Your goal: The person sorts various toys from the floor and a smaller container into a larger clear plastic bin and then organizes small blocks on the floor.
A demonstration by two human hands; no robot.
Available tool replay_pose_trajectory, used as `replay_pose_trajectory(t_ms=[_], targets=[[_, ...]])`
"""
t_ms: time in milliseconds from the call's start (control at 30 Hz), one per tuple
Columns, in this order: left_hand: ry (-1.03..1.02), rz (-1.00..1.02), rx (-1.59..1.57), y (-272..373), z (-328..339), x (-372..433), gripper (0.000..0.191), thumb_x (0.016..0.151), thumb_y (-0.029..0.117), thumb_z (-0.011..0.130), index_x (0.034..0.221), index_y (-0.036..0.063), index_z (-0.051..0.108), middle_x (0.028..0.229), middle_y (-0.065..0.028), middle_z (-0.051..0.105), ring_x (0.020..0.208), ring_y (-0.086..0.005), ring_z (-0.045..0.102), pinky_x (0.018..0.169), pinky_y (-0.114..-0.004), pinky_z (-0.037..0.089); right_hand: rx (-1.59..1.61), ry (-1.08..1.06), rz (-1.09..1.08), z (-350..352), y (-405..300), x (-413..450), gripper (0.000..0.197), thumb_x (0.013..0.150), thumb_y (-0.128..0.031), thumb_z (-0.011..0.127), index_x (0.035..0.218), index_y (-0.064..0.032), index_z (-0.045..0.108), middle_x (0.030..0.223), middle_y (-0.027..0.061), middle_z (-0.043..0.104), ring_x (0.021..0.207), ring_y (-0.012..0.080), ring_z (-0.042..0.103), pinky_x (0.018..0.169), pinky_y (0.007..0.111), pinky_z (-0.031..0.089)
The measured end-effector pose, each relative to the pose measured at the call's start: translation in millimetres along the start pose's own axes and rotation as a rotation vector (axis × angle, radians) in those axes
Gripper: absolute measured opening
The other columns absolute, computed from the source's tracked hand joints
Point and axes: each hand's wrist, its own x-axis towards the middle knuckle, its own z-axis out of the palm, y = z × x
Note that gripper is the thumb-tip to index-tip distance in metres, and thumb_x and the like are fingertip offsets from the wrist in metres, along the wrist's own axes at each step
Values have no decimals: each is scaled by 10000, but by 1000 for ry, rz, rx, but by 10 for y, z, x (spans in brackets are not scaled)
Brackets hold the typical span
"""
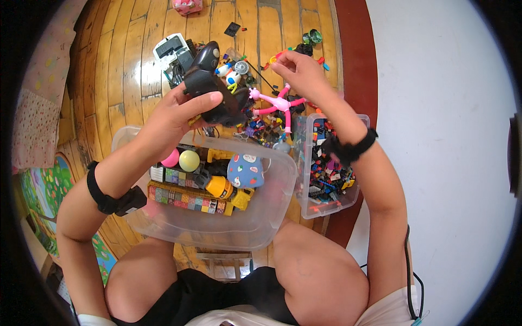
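Note:
My left hand grips a glossy black plastic toy part above the far rim of a clear plastic bin. Inside that bin are a pink ball, a pale yellow ball, a blue printed pouch, a yellow toy truck and patterned block strips. To the right, my right hand hovers over scattered toys with loosely curled fingers and nothing visible in them. Just below it lies a pink giraffe toy with tube legs.
A smaller clear bin full of small building bricks stands at the right. Loose bricks, a white toy and a blue-and-white toy figure cover the wooden floor. A dark red edge borders a pale surface.

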Motion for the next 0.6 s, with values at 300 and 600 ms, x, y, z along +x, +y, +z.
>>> replay_pose_trajectory(t_ms=[300,600], targets=[[-50,-30,-66,-72,-176,-67,525,987,448,612,1358,82,555,1190,-38,674,1066,-143,640,866,-323,513,-618,-258,380,358,767,720,647,811,-144,697,1418,-163,475,1192,219,682,1095,385,671,866,491,555],[-113,-64,-114,99,-120,-42,550,982,527,571,1333,103,569,1169,-40,676,1003,-146,633,820,-328,504,-159,-304,528,431,651,693,331,892,-242,681,1157,-146,509,892,172,698,675,333,715,536,419,587]])
